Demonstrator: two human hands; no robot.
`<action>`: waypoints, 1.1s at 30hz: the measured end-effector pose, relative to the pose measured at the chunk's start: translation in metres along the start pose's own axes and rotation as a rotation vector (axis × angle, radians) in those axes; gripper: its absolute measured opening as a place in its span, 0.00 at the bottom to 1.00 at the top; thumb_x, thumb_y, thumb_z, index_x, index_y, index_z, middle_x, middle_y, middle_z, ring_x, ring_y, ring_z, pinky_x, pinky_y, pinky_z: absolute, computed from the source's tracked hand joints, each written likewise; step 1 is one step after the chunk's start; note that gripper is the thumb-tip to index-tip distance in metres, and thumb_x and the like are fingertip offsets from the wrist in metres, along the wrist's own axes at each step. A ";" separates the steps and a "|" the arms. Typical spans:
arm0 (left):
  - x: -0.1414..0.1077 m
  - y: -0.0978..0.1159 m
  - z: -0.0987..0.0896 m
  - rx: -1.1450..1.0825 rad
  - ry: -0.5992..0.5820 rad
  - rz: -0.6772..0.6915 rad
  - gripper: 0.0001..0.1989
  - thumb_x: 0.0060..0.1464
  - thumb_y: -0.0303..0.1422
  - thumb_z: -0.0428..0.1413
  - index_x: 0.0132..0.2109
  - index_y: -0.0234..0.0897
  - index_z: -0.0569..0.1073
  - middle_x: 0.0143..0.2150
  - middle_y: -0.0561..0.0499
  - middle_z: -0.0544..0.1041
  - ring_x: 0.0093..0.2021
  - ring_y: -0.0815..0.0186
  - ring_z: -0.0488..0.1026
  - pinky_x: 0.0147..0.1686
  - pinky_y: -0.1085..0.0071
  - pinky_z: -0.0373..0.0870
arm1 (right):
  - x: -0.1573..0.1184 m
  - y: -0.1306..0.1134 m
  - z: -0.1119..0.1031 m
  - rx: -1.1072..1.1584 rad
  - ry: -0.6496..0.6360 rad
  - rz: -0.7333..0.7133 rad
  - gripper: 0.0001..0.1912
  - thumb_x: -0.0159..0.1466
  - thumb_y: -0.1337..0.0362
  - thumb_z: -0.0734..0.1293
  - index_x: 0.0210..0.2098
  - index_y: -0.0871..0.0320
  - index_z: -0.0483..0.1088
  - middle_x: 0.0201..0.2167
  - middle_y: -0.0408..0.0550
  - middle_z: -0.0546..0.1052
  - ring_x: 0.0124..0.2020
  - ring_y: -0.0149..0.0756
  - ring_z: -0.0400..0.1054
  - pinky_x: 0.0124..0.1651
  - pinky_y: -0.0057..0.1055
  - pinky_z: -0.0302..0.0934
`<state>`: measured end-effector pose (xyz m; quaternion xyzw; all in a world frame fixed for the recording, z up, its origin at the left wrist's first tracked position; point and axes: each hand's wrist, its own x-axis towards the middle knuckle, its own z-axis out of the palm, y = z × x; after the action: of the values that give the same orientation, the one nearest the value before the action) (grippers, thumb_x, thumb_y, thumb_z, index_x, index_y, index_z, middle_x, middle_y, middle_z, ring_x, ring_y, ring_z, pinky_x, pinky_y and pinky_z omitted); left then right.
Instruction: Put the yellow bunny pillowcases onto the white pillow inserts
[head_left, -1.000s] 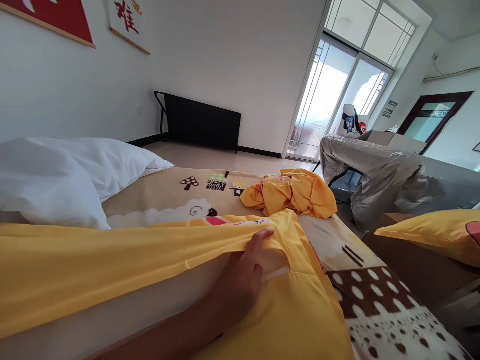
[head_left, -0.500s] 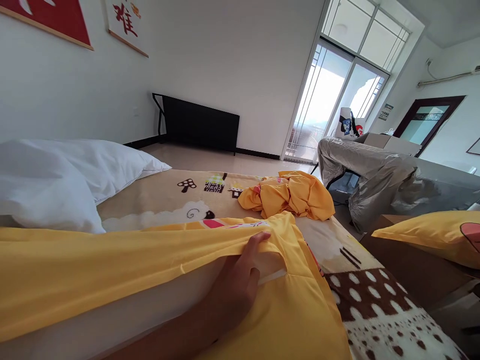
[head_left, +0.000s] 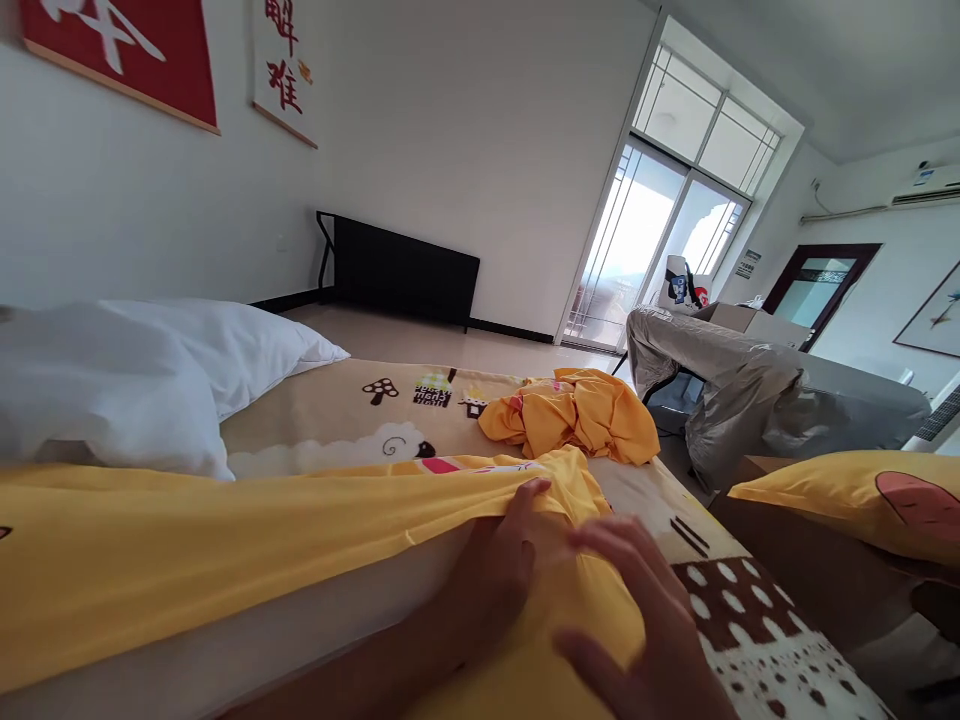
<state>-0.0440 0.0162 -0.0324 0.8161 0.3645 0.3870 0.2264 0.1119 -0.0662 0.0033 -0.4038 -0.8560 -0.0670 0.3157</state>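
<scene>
A yellow pillowcase [head_left: 225, 540] stretches across the front, its open edge lifted over a white pillow [head_left: 330, 605] that lies partly inside it. My left hand [head_left: 495, 565] reaches in at the opening and is closed on the pillowcase edge by the pillow's corner. One fingertip shows over the cloth; the other fingers are partly hidden. To its right, my right hand [head_left: 637, 610] hovers above the yellow cloth, thumb and fingers apart, holding nothing and a little blurred by motion.
A white pillow [head_left: 150, 380] lies at left on a patterned bedsheet [head_left: 322, 410]. Crumpled orange-yellow cloth [head_left: 577, 415] rests farther back. At right are a yellow pillow [head_left: 847, 490] and plastic-covered furniture [head_left: 750, 380]. A black folded frame [head_left: 405, 270] leans against the wall.
My right hand has come into view from the lower right, near the pillowcase opening. My left hand keeps its hold on the edge. The view has tilted up slightly.
</scene>
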 end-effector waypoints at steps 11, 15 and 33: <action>-0.028 0.020 -0.040 0.879 -0.094 0.706 0.23 0.56 0.23 0.43 0.58 0.33 0.65 0.54 0.39 0.71 0.52 0.55 0.69 0.49 0.59 0.66 | 0.028 0.042 0.048 -0.483 -0.157 0.687 0.07 0.58 0.73 0.60 0.33 0.59 0.66 0.32 0.50 0.76 0.33 0.37 0.71 0.29 0.28 0.49; -0.046 -0.005 -0.116 1.003 -0.043 0.145 0.22 0.53 0.21 0.40 0.50 0.35 0.71 0.50 0.39 0.74 0.49 0.52 0.71 0.44 0.59 0.65 | 0.034 0.037 0.039 -0.495 -0.121 0.685 0.11 0.57 0.77 0.57 0.34 0.61 0.66 0.32 0.51 0.77 0.32 0.37 0.71 0.29 0.30 0.45; -0.083 -0.039 -0.170 1.008 0.474 0.411 0.08 0.58 0.28 0.45 0.36 0.37 0.68 0.23 0.53 0.72 0.24 0.64 0.68 0.27 0.69 0.60 | 0.134 0.027 0.029 -0.405 -0.268 0.494 0.14 0.58 0.72 0.60 0.43 0.62 0.70 0.42 0.59 0.74 0.47 0.45 0.67 0.51 0.40 0.52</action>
<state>-0.2321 -0.0086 0.0047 0.7681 0.3785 0.3739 -0.3563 0.0543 0.0494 0.0563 -0.6585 -0.7356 -0.1034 0.1206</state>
